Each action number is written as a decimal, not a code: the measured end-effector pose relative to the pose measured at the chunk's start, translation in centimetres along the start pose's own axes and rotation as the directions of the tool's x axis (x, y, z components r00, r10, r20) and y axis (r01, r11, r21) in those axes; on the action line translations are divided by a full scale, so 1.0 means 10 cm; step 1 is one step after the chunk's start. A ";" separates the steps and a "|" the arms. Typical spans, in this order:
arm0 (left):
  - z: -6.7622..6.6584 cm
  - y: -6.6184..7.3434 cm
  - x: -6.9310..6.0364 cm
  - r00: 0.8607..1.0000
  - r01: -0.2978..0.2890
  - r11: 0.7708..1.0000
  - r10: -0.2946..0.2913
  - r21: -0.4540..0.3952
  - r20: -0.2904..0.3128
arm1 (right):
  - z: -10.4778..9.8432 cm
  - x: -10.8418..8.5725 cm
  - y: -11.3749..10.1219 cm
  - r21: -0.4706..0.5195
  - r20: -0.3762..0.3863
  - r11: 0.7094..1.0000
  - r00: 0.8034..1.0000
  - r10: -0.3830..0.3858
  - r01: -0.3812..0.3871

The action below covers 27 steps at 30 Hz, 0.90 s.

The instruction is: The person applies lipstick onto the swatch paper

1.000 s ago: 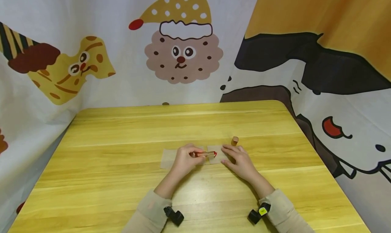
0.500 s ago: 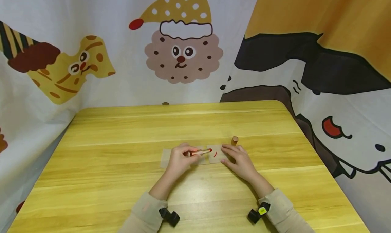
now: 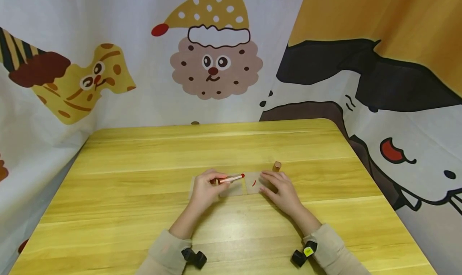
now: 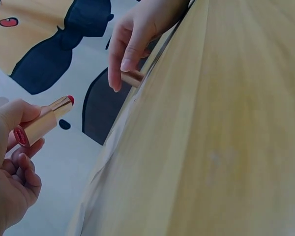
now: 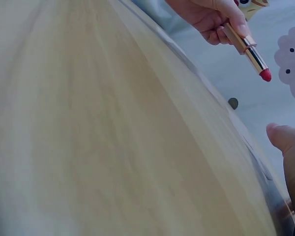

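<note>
My left hand (image 3: 205, 189) pinches an uncapped lipstick (image 3: 232, 178) between thumb and fingers. Its red bullet points right, and the left wrist view shows the gold and rose-coloured tube (image 4: 42, 123) raised off the table. Below it lies a thin beige sheet (image 3: 234, 191), partly covered by that hand. A second beige sheet (image 3: 250, 190) adjoins it on the right and bears a short red stroke (image 3: 254, 183). With fingers extended, my right hand (image 3: 283, 191) rests on this sheet's right side. Just beyond those fingers stands the lipstick cap (image 3: 276, 166).
The wooden table (image 3: 144, 154) carries all of this. Behind and beside it hangs a white curtain (image 3: 151, 102) printed with cartoon figures. Each wrist wears a small black camera (image 3: 195, 258).
My left hand has drawn the lipstick back leftward and up off the right sheet, uncovering the red stroke. The right hand stays in place on the sheet.
</note>
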<state>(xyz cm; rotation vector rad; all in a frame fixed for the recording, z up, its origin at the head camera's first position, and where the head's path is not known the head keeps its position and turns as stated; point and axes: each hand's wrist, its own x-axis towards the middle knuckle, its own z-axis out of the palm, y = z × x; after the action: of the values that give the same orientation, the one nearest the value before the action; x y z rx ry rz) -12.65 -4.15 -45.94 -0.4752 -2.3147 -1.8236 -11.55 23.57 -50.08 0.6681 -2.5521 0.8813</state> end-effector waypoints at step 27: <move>-0.39 0.36 -0.13 0.998 0.056 0.998 -0.056 -0.019 -0.022 | 0.23 0.18 -0.17 0.001 -0.022 0.997 0.996 -0.083 0.083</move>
<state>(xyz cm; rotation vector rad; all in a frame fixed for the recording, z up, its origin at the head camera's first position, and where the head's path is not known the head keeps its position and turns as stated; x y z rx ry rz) -10.53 -7.37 -42.12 -0.3937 -2.3210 -1.8662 -12.56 20.34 -50.15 0.7557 -2.4852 0.8590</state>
